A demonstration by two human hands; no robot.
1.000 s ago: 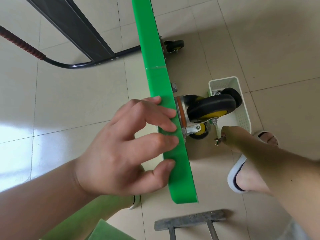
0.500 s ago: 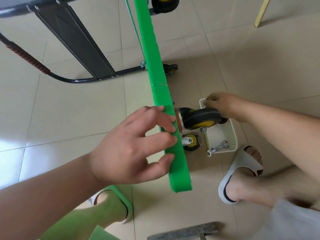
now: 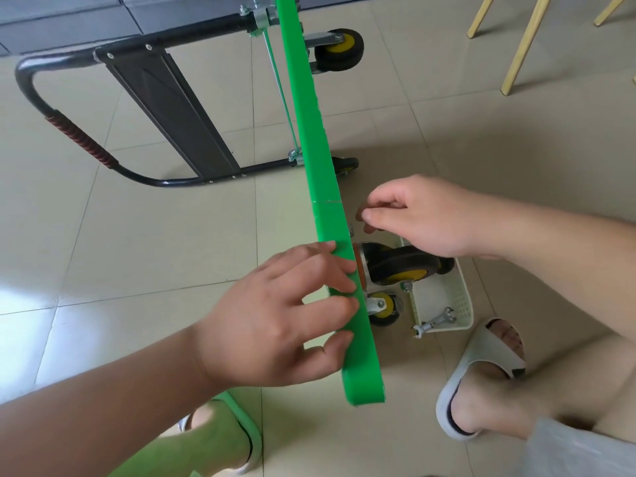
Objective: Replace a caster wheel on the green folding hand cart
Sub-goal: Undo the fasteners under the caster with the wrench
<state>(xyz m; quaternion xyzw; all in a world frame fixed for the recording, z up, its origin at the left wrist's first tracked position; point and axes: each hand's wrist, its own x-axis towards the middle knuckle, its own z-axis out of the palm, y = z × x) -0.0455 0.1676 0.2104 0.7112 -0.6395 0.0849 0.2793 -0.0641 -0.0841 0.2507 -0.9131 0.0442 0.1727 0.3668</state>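
My right grip [image 3: 420,218] moved off wheel [image 3: 402,265] to deck [image 3: 306,98] edge; narrow pinch, contents unclear. My left grip [image 3: 275,321] flat, steadying deck. Risk: light hold lets deck topple.

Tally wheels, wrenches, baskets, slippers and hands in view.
Wheels: 4; a dark bit behind the big one, cannot tell
Wrenches: 1
Baskets: 1
Slippers: 2
Hands: 2, left, right
Total: 10
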